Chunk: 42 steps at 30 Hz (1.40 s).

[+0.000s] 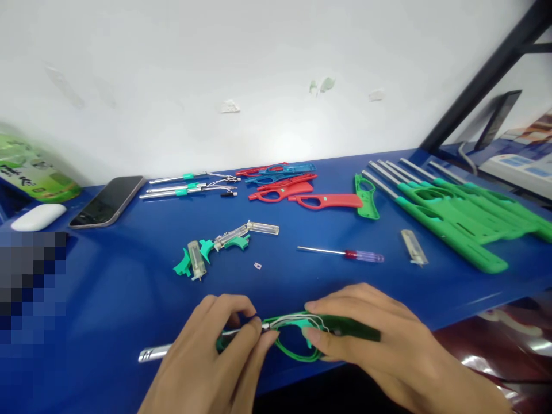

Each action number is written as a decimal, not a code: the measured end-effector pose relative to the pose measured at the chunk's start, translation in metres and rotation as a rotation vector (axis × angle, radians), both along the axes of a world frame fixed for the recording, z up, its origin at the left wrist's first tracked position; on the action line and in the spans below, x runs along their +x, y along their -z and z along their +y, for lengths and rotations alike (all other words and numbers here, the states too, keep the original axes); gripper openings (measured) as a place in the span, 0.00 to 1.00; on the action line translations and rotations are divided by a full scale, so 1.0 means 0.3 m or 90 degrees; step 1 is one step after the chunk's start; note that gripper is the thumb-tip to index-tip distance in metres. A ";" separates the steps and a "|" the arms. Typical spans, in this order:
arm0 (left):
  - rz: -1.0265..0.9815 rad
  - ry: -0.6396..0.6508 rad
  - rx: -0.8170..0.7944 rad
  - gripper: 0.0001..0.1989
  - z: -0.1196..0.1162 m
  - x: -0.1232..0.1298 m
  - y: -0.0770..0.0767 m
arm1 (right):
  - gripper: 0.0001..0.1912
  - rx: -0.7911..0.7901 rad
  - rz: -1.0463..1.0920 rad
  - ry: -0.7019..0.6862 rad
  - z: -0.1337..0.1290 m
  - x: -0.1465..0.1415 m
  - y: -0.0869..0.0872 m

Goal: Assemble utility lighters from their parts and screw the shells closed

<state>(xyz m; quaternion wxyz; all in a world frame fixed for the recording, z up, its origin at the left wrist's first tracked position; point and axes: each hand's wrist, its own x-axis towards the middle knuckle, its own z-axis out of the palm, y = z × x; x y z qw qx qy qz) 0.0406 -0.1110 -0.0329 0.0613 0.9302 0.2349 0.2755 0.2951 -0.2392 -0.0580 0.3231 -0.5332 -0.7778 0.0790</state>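
Note:
Near the front edge of the table lies an open green gas lighter shell [357,326], with a silver metal tube [154,353] sticking out to the left. My left hand [211,351] is closed over the tube's end, finger and thumb pinched by a small connector. White wires [297,318] run from there over the trigger guard loop. My right hand [379,333] grips the shell's handle side, its thumb close to a teal trigger [304,328]. Fingers hide parts of the shell's inside.
Beyond my hands lie a screwdriver [364,256], clear fuel tanks [263,228] with teal triggers, and a small metal clip [257,265]. Red shell halves [328,200], spare tubes [172,190] and a phone [107,201] lie farther back. Assembled green lighters [466,230] fill the right side.

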 end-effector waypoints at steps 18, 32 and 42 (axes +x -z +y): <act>0.044 0.100 0.003 0.19 0.019 0.010 0.057 | 0.20 0.099 -0.124 -0.005 0.024 -0.009 -0.048; 0.015 0.101 -0.006 0.13 0.017 0.012 0.049 | 0.15 0.170 -0.118 0.024 0.029 -0.012 -0.029; 0.029 0.104 0.105 0.18 0.010 -0.014 0.071 | 0.15 0.194 -0.080 0.039 0.028 -0.022 -0.023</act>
